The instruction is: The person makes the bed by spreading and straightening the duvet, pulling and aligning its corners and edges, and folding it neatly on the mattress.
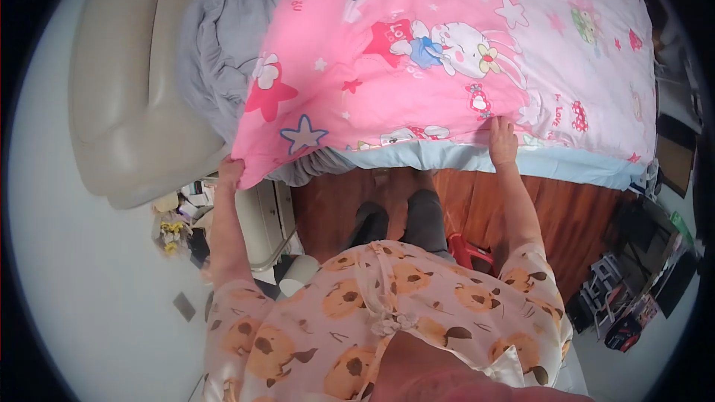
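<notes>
A pink duvet (328,97) printed with white rabbits, stars and hearts lies spread over the bed. At its near left corner, my left hand (232,171) is closed on the pink fabric, and the corner hangs beside the fingers. Farther right along the near edge, my right hand (503,141) is closed over the duvet's hem, fingers on top; its thumb is hidden. Below that hem shows a light blue sheet (447,156). A crumpled grey blanket (216,45) lies at the left, partly under the duvet.
A beige padded headboard (112,97) stands left of the bed. Beneath it are a pale cabinet (261,216) and several small items. My legs stand on the reddish wooden floor (484,205) close to the bed, near a red object (469,253). A grey step stool (599,286) stands at the right.
</notes>
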Motion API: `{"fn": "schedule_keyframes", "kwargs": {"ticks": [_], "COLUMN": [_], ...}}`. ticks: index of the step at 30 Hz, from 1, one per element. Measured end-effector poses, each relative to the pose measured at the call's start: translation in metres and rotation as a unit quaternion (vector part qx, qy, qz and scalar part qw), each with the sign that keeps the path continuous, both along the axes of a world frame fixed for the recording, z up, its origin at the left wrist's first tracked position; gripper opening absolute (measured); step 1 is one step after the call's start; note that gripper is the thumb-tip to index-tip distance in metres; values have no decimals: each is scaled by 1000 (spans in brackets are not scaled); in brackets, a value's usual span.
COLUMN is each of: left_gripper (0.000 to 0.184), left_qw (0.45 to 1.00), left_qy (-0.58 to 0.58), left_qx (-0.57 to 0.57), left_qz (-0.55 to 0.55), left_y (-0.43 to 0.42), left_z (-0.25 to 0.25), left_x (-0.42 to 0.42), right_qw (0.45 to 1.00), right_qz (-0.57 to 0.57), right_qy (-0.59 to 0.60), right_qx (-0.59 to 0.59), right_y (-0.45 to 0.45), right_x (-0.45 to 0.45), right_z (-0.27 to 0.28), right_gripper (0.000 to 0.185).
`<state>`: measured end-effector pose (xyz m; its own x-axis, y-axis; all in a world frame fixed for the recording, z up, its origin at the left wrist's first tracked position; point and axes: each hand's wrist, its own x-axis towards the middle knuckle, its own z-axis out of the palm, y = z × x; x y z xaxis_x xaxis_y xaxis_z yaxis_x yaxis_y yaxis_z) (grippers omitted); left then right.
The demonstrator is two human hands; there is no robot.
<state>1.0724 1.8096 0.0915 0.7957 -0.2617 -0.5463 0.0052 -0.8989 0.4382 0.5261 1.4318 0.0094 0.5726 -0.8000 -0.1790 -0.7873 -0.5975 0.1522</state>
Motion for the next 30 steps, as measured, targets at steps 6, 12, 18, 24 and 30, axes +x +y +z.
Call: {"fn": "schedule_keyframes", "kwargs": {"ticks": [6, 12, 18, 24, 30], "left_gripper": [36, 49, 46, 32, 33], "left_qw": [939, 942, 968, 980, 951], "left_qy": [-208, -254, -99, -22, 41], "left_qx": [-178, -133, -24, -138, -191], "left_qz": [-207, -174, -231, -143, -241], "left_y": [-80, -243, -257, -188, -224], "left_z": [-12, -8, -59, 20, 5], "left_x": [25, 3, 33, 54, -14], "right_qw": [999, 998, 982, 980, 980], "right_qz": [5, -17, -26, -23, -16], "right_qy": [50, -32, -81, -84, 27], "right_qx": [-6, 60, 171, 177, 198], "right_y": [-26, -25, -16, -15, -5], "right_x": [28, 22, -12, -7, -2], "right_z": [-42, -23, 3, 1, -15], "right_gripper": [25, 24, 19, 17, 18]}}
